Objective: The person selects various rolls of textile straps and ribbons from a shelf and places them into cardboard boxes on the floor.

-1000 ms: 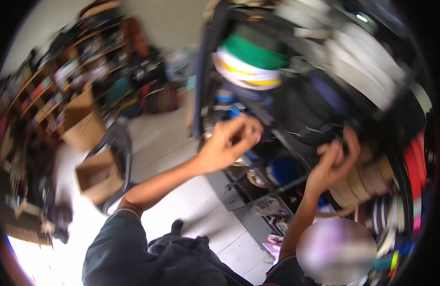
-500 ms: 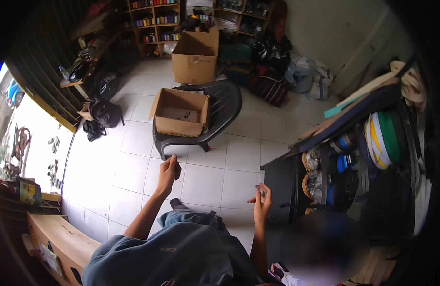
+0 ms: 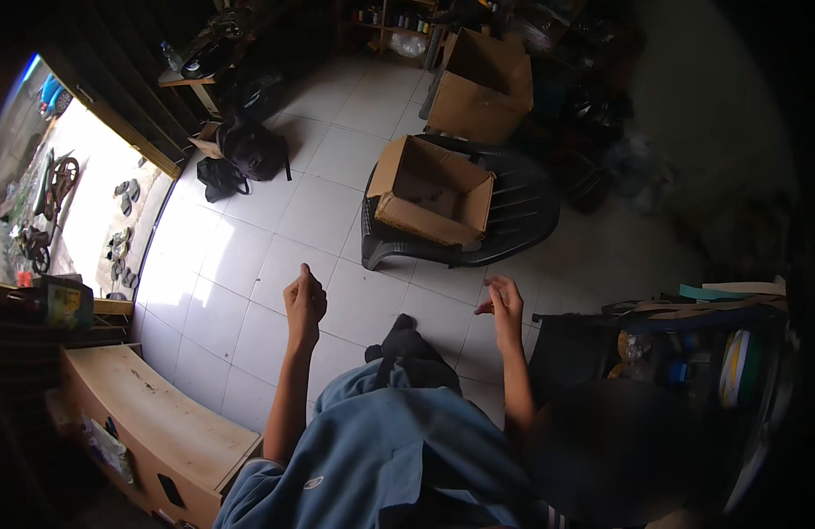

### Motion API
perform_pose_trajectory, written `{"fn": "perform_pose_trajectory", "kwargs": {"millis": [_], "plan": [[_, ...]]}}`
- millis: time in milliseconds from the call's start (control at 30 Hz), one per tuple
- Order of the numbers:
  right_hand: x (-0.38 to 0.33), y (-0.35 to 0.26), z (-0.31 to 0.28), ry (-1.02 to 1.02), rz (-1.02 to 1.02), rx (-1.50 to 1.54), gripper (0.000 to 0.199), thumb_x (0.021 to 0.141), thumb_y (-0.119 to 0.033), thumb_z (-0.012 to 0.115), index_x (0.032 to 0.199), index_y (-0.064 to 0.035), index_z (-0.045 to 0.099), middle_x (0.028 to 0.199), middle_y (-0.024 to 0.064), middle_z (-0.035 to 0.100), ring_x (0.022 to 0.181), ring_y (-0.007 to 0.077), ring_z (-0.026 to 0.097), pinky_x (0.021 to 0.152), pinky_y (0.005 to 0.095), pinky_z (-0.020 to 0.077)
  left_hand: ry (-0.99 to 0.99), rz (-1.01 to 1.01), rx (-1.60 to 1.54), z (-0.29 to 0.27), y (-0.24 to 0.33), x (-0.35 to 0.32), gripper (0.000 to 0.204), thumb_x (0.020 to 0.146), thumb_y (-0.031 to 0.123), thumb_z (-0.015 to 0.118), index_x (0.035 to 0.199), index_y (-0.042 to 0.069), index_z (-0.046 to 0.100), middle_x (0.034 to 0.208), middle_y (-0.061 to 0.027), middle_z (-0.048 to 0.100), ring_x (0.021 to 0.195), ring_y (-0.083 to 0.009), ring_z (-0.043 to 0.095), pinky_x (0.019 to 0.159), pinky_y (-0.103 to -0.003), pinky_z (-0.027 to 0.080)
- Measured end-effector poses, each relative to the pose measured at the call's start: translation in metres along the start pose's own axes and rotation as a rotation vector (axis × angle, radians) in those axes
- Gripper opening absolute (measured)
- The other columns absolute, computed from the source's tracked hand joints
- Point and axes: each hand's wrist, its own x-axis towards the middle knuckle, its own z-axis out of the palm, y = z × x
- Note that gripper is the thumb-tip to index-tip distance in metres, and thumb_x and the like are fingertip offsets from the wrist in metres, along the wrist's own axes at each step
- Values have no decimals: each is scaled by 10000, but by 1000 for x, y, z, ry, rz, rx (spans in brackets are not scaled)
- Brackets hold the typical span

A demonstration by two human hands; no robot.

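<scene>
My left hand (image 3: 305, 304) is raised in front of me over the tiled floor, fingers curled in and one digit pointing forward. Whatever may be inside it is hidden. To its right, my right hand (image 3: 503, 307) hangs in the air with its fingers bent and apart, and nothing shows between them. Neither hand touches anything. Beyond them, an open cardboard box (image 3: 434, 219) rests tilted on the seat of a dark plastic chair (image 3: 522, 207). A second open cardboard box (image 3: 478, 115) stands just behind it.
Dark bags (image 3: 249, 150) lie on the floor near the bright doorway at left. A wooden cabinet (image 3: 160, 401) stands at lower left. On the right is a dark rack (image 3: 571, 353) with rolls of coloured strap (image 3: 736, 370). Shelves with thread spools (image 3: 407, 19) are at the back.
My view has turned right and I have stepped forward, so the boxes and chair now appear further right. The left hand stays curled and the right stays loosely spread.
</scene>
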Motion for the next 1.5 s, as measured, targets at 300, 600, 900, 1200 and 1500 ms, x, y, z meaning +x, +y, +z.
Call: {"fn": "perform_pose_trajectory", "kwargs": {"millis": [300,600,900,1200,1500], "plan": [[156,24,127,-161,142,9,227,975,-228,508,962,-13,581,715,48,583,534,84,550,509,258,525,421,112,152,-108,50,104,407,996,347,462,669,110,415,485,62,280,388,-34,239,367,-237,158],[316,-40,323,-592,139,227,279,993,-204,444,1183,-6,494,1036,153,605,827,227,638,731,354,551,337,396,-547,-147,81,206,411,1001,401,403,1301,120,379,1030,-54,515,789,-147,509,693,-290,429],[407,-86,443,-747,487,777,624,964,-541,303,1360,-67,390,1414,205,383,1244,399,446,1033,506,393,-148,292,-988,-103,183,369,889,817,797,98,1510,242,68,1557,-145,98,1422,-382,117,1134,-596,99],[495,-107,474,-495,394,1234,792,903,-674,290,1440,-91,285,1504,197,230,1381,395,219,1135,548,186,-393,-82,-970,-61,222,552,877,833,773,114,1498,205,186,1535,-178,173,1402,-396,187,1130,-579,172],[594,-90,439,-346,57,1436,822,897,-700,244,1455,-97,275,1527,209,123,1404,426,103,1136,595,115,-779,-313,-634,14,200,721,543,978,486,372,1371,111,392,973,-38,576,920,-189,532,862,-359,427]]}}
